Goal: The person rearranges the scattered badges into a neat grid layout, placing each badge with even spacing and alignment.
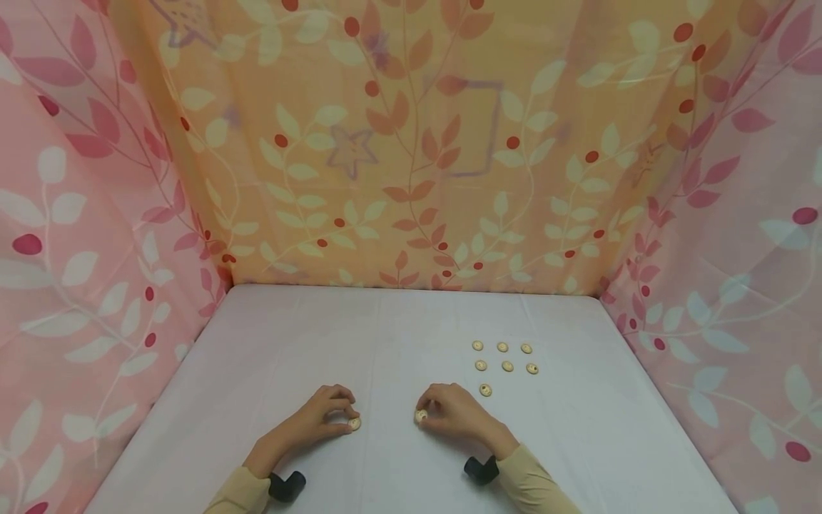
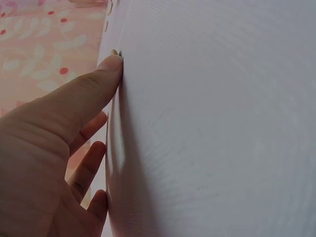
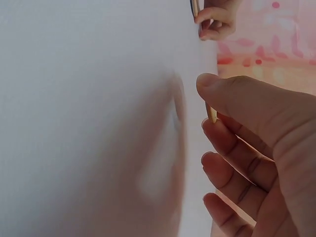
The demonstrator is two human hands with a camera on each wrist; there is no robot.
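On the left of the white table my left hand point(image 1: 324, 414) pinches a small round wooden disc point(image 1: 355, 424) between thumb and fingers, at the cloth. In the left wrist view the thumb covers nearly all of that disc point(image 2: 114, 52). My right hand point(image 1: 452, 412) grips another wooden disc point(image 1: 420, 415) between thumb and fingers. The right wrist view shows that disc point(image 3: 211, 112) edge-on, held slightly off the cloth, with a shadow beside it. Beyond the right hand lie several similar discs point(image 1: 507, 366) in loose rows, the nearest single disc point(image 1: 485, 390) just above the right wrist. Faint markings show on them.
The table point(image 1: 308, 335) is covered with a smooth white cloth. Patterned leaf curtains hang along its back point(image 1: 411, 214) and both sides. A black wrist device point(image 1: 287, 487) sits on the left wrist, and another black device point(image 1: 481, 470) on the right.
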